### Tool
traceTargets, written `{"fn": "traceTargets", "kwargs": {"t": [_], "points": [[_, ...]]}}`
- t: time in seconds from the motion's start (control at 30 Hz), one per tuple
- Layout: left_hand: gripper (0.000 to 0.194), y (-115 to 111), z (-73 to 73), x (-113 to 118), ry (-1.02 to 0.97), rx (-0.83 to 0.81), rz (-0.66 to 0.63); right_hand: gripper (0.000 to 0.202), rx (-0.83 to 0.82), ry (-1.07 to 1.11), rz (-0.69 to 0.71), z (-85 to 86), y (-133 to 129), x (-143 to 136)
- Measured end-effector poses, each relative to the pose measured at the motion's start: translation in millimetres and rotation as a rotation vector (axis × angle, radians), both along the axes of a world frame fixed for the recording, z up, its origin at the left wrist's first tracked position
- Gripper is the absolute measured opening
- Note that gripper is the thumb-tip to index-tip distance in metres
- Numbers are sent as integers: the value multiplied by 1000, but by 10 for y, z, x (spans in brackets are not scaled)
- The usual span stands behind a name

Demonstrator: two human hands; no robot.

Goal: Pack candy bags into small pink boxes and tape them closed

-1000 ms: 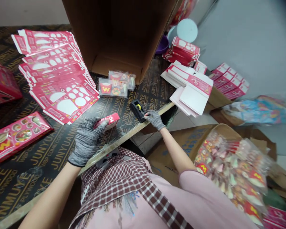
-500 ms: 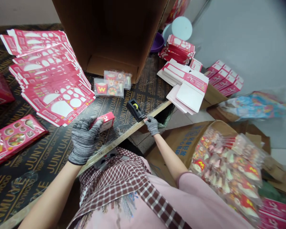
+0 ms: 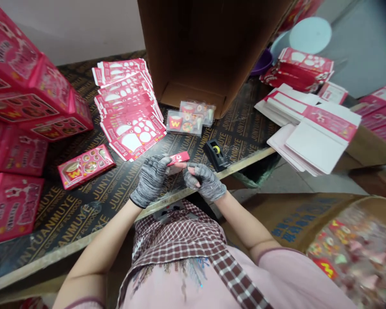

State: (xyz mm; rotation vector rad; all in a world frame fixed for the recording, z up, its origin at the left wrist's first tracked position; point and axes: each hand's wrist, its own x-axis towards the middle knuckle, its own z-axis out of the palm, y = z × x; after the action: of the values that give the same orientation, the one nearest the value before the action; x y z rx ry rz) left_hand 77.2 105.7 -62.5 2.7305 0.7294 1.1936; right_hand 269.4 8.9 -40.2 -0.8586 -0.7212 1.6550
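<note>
A small pink cardboard box [image 3: 180, 157] is held at the table's front edge by my left hand [image 3: 152, 180], whose gloved fingers wrap round it. My right hand [image 3: 207, 181], in a matching grey fingerless glove, meets the box's right end with bent fingertips. Anything thin between those fingertips is too small to make out. A black tape dispenser [image 3: 216, 155] with a yellow core sits just beyond my right hand. Behind the box lie two clear packs [image 3: 184, 122] of toy food pieces, overlapping each other.
Fanned pink printed sleeves [image 3: 133, 124] lie left of the open carton [image 3: 196, 51]. A finished-looking pink box [image 3: 86, 166] lies flat near stacked boxes [image 3: 16, 206]. White-and-pink cards [image 3: 318, 137] overhang the table's right edge. A floor carton [image 3: 276, 219] holds bagged pieces.
My right hand has left the tape dispenser and come to the right end of the small box in my left hand. The view has swung left, showing the stacked boxes.
</note>
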Motion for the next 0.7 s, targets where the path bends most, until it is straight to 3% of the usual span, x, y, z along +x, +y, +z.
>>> {"fn": "traceTargets", "kwargs": {"t": [0.17,0.27,0.4,0.5,0.57,0.63,0.7], "points": [[35,10,43,-53,73,66,-64,36,-68,131,75,-167,181,-21],[30,-21,68,5,109,5,-9,32,-65,105,50,-229,187,-10],[21,-51,55,143,69,-27,158,44,0,-285,-36,-220,164,33],[17,-28,7,181,73,3,167,47,77,-695,-289,-293,204,131],[19,-5,-31,157,86,-19,143,46,149,-851,-466,-424,275,189],[21,4,-60,99,66,-47,89,56,214,-890,-427,-596,361,206],[24,-15,-67,16,-29,-87,80,56,209,-889,-256,-763,435,175]]}}
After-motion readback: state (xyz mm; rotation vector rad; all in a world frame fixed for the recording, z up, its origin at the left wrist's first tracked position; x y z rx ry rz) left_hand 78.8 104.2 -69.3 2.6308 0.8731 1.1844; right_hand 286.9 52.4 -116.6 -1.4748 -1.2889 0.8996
